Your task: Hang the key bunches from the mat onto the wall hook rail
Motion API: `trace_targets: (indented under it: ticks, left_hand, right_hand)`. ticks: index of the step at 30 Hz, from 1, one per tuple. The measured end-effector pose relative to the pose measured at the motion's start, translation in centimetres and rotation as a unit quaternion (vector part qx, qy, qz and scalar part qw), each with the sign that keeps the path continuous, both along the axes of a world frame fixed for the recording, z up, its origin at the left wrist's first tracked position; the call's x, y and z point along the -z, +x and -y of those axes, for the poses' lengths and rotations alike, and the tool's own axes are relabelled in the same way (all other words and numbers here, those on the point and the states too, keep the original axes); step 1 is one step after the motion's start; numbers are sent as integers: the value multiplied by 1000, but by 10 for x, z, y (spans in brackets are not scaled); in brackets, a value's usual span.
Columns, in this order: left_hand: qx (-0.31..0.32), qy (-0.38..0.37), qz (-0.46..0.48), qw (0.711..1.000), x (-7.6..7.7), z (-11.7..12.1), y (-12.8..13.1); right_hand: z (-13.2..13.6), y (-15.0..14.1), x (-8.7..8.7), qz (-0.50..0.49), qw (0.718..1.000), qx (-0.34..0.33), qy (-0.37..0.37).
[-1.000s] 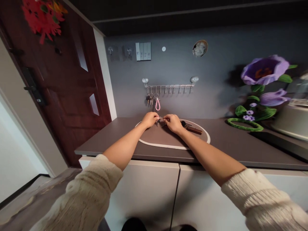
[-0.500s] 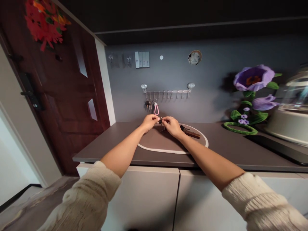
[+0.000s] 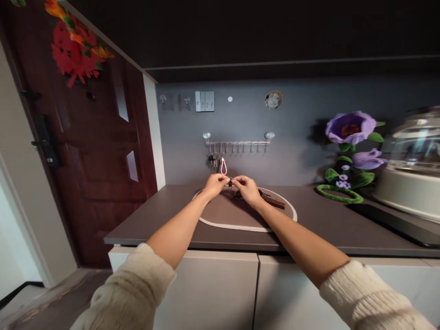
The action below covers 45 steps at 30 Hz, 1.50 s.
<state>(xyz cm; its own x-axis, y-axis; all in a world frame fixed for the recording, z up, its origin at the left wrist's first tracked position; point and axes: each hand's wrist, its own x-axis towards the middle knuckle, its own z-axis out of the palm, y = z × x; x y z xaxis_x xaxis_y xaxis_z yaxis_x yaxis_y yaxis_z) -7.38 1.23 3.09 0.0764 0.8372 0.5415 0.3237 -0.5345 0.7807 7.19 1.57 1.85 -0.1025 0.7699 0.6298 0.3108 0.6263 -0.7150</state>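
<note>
A small bunch of dark keys [image 3: 230, 185] on a ring hangs between my two hands, above the oval mat [image 3: 233, 225]. My left hand [image 3: 216, 184] pinches the ring from the left. From the right, the fingertips of my right hand [image 3: 248, 189] close on the same ring. Behind them a clear hook rail [image 3: 239, 143] is fixed to the wall. Sets of keys [image 3: 213, 160] and a pink loop keychain [image 3: 223, 167] hang from its left hooks. More keys with a brown strap [image 3: 275, 203] lie on the mat, partly hidden by my right hand.
Purple fabric flowers [image 3: 350, 128] with a green base stand on the counter [image 3: 154, 220] at right. Beside them are a glass-domed appliance [image 3: 409, 183] and a flat black object [image 3: 395, 224]. A dark cabinet [image 3: 275, 36] overhangs the counter. The red-brown door [image 3: 99, 174] is at left.
The camera view has tilted up, so the scene sits lower in the picture. Both hands stay together at the key ring, and the keys below it show more plainly.
</note>
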Motion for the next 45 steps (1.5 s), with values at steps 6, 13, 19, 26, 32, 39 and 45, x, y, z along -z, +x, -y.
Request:
trace_targets:
  ticks: [6,13,19,26,32,39,45]
  left_hand:
    - [4,38,-14,999,0,-3,3]
    - [-41,82,-15,996,-2,-3,2]
    - [-184,71,-117,973,-2,-8,-6]
    - [-257,9,-283,924,0,-5,-10]
    - [-262,7,-344,902,-3,0,-8]
    - [-250,-2,-351,902,-3,2,-7]
    - [-247,-10,-355,902,-4,3,-7]
  right_hand:
    - [-5,1,0,-7,1000,-6,16]
    - [-10,-6,-10,-19,999,3,35]
    - [-29,-13,-39,-58,998,13,22]
    - [-54,-37,-79,-149,986,19,-77]
    - [-71,-51,-100,-202,968,71,-129]
    - [-83,-55,-104,-196,961,120,-152]
    - [-87,-55,-97,-187,960,146,-150]
